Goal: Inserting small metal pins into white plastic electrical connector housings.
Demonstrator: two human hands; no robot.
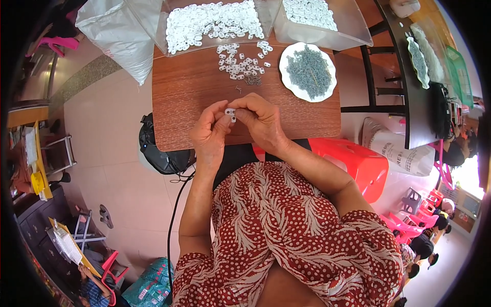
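My left hand (209,130) and my right hand (264,124) meet over the near part of the brown table. Between their fingertips is a small white plastic piece (230,111) with dark holes. Both hands pinch it; fingers cover part of it, and whether a screw is in it I cannot tell. Just beyond the fingers lie a few loose screws (239,89) and a small heap of screws (252,81). Farther off, several white two-holed pieces (240,67) are scattered on the wood. To the right, a white scalloped plate (287,91) holds a pile of grey screws (309,71).
Two clear plastic bins (215,41) (353,37) of white pieces stand along the table's far side. A white sack (120,43) leans at the far left. A black bag (162,151) and a red stool (353,166) flank my lap. Other people sit farther away.
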